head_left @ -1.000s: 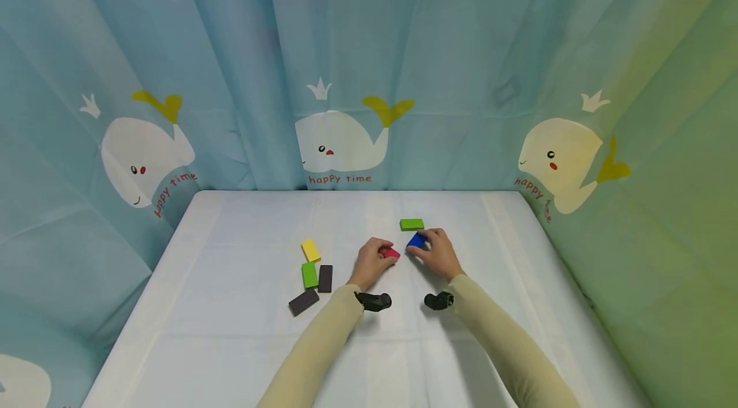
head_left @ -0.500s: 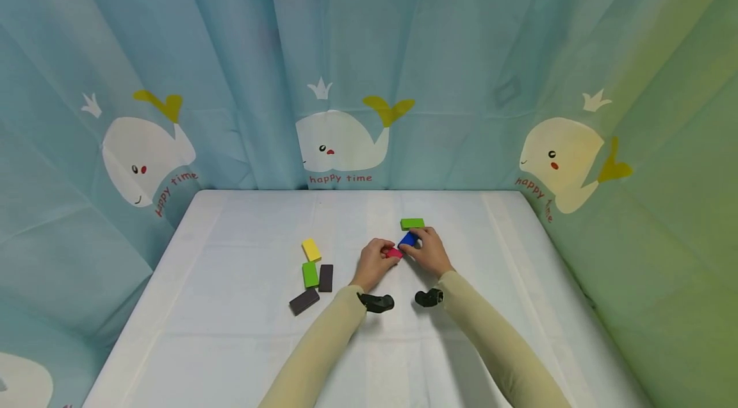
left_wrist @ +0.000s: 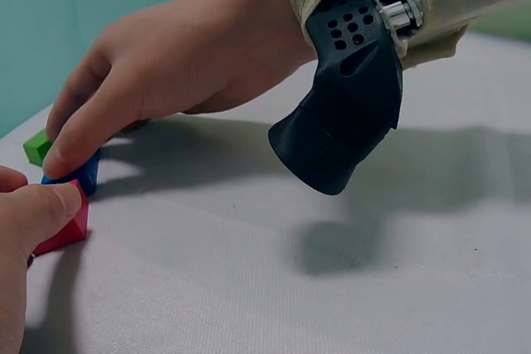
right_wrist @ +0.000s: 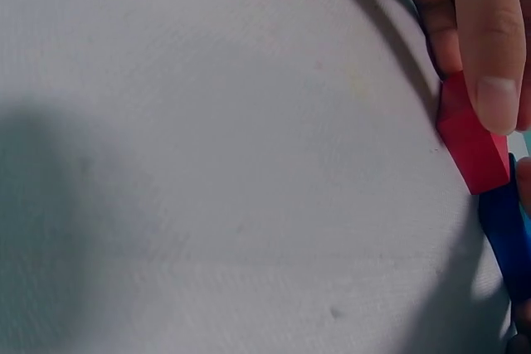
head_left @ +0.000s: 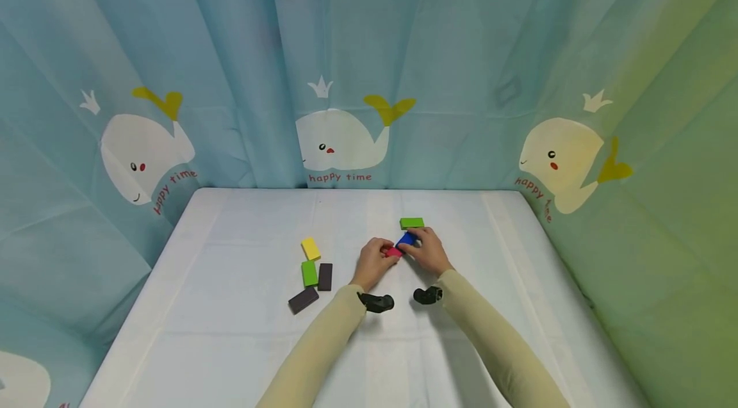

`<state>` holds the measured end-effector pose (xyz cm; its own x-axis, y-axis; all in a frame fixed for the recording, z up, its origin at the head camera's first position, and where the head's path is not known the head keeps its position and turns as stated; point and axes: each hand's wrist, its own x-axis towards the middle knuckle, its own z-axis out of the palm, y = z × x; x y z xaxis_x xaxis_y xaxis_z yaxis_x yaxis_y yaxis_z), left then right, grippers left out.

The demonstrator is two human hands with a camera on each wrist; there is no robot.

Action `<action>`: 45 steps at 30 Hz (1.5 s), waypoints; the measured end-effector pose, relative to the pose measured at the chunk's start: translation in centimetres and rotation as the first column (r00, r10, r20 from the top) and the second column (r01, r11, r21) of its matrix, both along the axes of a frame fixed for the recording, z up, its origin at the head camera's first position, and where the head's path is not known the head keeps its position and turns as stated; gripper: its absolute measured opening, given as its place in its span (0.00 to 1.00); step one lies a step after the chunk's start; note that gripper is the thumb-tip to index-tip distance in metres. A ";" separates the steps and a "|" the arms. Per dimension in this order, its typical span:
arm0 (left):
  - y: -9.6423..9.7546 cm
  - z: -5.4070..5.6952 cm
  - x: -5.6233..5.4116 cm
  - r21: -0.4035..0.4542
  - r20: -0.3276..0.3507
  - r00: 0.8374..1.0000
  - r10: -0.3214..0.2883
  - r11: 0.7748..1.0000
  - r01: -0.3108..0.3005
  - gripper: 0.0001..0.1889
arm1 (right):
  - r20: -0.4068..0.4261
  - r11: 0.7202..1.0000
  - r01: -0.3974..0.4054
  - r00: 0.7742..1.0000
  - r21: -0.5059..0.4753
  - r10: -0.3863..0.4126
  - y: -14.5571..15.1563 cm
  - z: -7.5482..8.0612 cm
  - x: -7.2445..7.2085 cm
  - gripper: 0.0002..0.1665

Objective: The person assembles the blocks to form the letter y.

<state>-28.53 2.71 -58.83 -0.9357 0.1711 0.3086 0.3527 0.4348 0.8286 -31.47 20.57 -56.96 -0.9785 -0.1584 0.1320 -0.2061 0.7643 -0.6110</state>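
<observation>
My left hand (head_left: 371, 263) pinches a red block (head_left: 394, 252) between thumb and fingers on the white table. Just to its right, my right hand (head_left: 431, 252) holds a blue block (head_left: 407, 239) the same way. The ends of the two blocks meet in the right wrist view, where the red block (right_wrist: 474, 143) shows its near end beside the blue block (right_wrist: 503, 230). Behind the blue block lies a green block (head_left: 412, 223), close to the right fingertips. Fingers cover part of both held blocks.
Left of the hands lie a yellow block (head_left: 311, 248), a second green block (head_left: 309, 273) and two dark blocks, one upright in view (head_left: 325, 277) and one slanted (head_left: 303, 300). A whale-printed curtain (head_left: 346, 43) hangs round the table (head_left: 230, 344).
My right hand has moved left with the blue block, bringing it up to the red one. The left hand has shifted only slightly right. The other blocks lie where they were.
</observation>
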 end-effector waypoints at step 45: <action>0.7 0.1 -0.1 -0.095 0.029 0.999 0.045 0.995 -0.042 0.15 | 0.037 0.999 -0.034 0.999 -0.028 0.035 -0.2 0.3 0.0 0.31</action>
<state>-28.60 3.39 -58.73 -0.9518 0.1568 0.2638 0.3065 0.5255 0.7936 -31.46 20.38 -56.64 -0.9769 -0.1884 0.1003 -0.2084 0.7399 -0.6396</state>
